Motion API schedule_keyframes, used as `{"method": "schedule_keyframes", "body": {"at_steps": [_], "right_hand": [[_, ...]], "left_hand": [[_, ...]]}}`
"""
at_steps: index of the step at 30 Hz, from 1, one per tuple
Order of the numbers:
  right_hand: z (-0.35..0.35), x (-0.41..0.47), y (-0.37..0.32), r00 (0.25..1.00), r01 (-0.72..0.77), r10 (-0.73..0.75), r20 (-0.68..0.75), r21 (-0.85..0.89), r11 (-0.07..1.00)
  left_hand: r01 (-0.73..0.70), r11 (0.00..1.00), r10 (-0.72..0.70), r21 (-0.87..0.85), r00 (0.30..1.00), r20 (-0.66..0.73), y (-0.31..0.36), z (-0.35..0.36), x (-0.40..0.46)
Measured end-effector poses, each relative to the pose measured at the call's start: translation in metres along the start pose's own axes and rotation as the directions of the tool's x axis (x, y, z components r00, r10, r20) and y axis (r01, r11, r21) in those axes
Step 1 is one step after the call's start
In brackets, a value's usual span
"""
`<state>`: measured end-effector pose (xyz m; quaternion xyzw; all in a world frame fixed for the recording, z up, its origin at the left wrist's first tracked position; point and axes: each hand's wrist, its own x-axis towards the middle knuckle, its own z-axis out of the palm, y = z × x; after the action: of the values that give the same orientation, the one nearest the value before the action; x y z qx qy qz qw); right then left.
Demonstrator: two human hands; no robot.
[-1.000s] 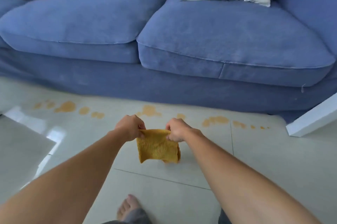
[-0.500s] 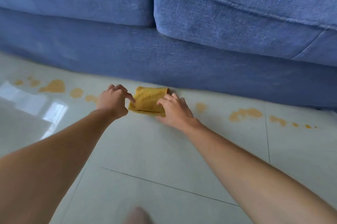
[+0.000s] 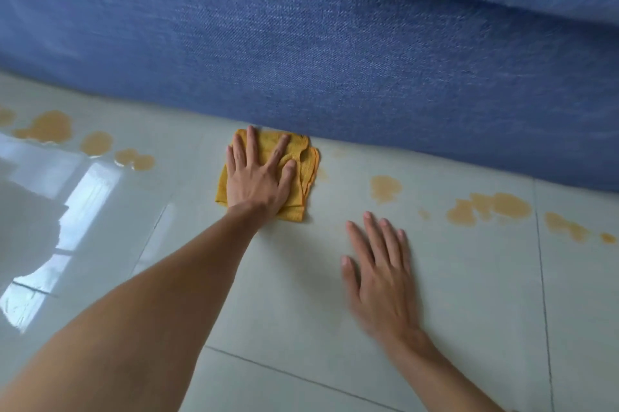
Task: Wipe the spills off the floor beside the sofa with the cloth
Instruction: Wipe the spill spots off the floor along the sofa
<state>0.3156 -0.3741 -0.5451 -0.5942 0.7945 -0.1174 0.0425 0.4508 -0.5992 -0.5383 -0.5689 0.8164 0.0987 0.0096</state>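
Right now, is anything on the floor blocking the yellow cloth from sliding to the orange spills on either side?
Nothing visible. Bare tile lies between the yellow cloth under the left hand and both orange spills; the right hand rests nearer.

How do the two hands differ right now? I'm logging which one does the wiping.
The left hand presses flat on the yellow cloth by the sofa; the right hand lies on bare floor, nearer the camera, touching no cloth. Both are open, fingers spread, palm down.

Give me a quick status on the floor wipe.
Left hand flat on cloth; right hand flat on floor. Spills remain both sides. Nothing blocking.
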Motion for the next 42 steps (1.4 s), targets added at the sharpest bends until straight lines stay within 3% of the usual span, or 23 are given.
{"method": "schedule_keyframes", "body": {"at_steps": [4,9,14,21,26,30,35,37,40,42], "right_hand": [[0.005,0.001,0.002,0.999,0.016,-0.016,-0.038,0.004,1.000],[0.001,-0.002,0.007,0.978,0.017,0.037,-0.204,0.255,0.967],[-0.011,-0.021,0.016,0.956,-0.076,0.123,-0.267,0.180,0.981],[-0.005,-0.037,0.023,0.986,-0.129,0.130,-0.103,0.021,0.991],[-0.001,-0.038,0.024,0.983,-0.134,0.132,-0.131,-0.004,0.991],[0.001,-0.039,0.024,0.981,-0.132,0.130,-0.144,-0.005,0.991],[0.000,-0.039,0.025,0.978,-0.115,0.118,-0.171,0.025,0.993],[-0.001,-0.038,0.027,0.975,-0.098,0.121,-0.189,0.127,0.987],[-0.009,-0.042,0.034,0.958,-0.078,0.158,-0.239,0.310,0.947],[-0.018,-0.049,0.047,0.939,-0.125,0.205,-0.275,0.284,0.951]], "left_hand": [[-0.008,0.999,0.008,0.037,1.000,-0.002,0.022,0.004,0.017],[-0.210,0.978,0.210,0.012,0.978,0.001,0.080,0.013,-0.005],[-0.284,0.959,0.284,-0.008,0.959,0.000,0.071,0.022,-0.092],[-0.069,0.996,0.070,0.050,0.997,-0.026,-0.028,0.020,-0.164],[0.108,0.992,-0.105,0.062,0.993,-0.055,-0.062,0.014,-0.120],[0.168,0.984,-0.165,0.056,0.985,-0.045,-0.065,0.007,-0.062],[0.110,0.992,-0.108,0.067,0.994,-0.025,-0.015,0.006,-0.003],[0.058,0.996,-0.057,0.064,0.998,-0.009,0.021,0.007,0.008],[-0.068,0.996,0.066,0.054,0.997,0.028,0.087,0.013,-0.001],[-0.171,0.985,0.170,0.022,0.985,0.034,0.127,0.021,-0.025]]}}
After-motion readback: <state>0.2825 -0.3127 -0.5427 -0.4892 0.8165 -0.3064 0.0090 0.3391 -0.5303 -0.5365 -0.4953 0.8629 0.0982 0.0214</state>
